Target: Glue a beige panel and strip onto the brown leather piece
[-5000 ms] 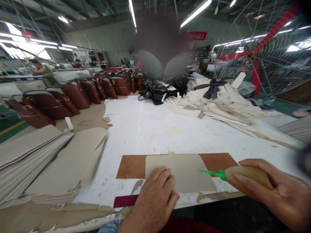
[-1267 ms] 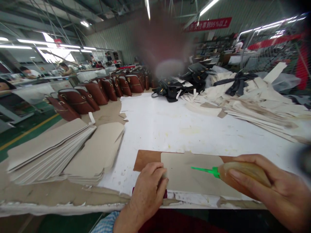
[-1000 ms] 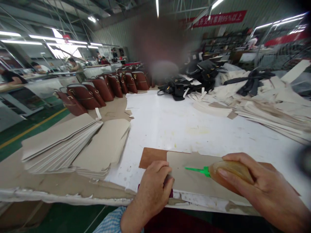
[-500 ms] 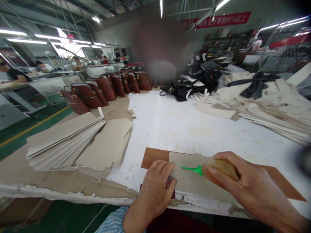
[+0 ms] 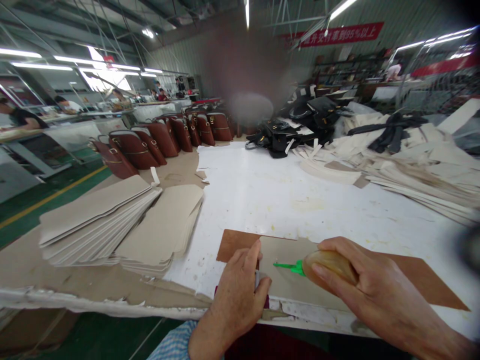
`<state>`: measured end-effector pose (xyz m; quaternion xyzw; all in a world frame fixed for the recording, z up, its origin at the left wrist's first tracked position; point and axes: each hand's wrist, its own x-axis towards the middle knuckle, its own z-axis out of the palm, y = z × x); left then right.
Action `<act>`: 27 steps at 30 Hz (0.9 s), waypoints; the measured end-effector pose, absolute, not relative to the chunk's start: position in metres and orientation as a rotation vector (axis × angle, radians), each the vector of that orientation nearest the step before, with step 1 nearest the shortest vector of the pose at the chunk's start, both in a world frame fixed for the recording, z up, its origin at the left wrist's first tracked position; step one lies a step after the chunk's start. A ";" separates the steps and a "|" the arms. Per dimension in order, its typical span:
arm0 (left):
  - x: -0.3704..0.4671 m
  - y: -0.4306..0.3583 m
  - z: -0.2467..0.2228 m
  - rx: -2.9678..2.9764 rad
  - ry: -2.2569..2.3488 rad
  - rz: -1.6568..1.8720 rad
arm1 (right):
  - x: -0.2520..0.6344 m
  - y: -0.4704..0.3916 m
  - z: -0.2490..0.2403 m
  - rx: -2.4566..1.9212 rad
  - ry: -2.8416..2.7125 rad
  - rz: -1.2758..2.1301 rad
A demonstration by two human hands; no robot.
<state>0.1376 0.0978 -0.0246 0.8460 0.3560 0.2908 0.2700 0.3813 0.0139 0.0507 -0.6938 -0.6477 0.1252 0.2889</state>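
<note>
Right hand clenches glue bottle, green nozzle at nine o'clock over grey board. Left hand pins board edge, grip flat, holding nothing. Risk: over-squeeze smears fingers or brown leather panel.

The right hand wraps the glue bottle, hiding most of its body; only the green nozzle shows clear. The grey board is partly covered by both hands, and its near left corner lies under the left hand. A blurred patch covers whoever stands at the worktop's far end. A dark smear blots the right edge. The red banner's characters are too small to read.
</note>
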 end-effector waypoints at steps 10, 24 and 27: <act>0.137 0.097 -0.024 2.284 0.955 0.796 | 0.388 0.006 0.055 -1.877 -1.678 0.126; 0.136 0.098 -0.029 2.291 0.971 0.793 | 0.386 0.009 0.045 -2.015 -1.356 0.416; 0.135 0.099 -0.030 2.303 0.989 0.801 | 0.412 0.003 0.029 -2.009 -1.103 0.275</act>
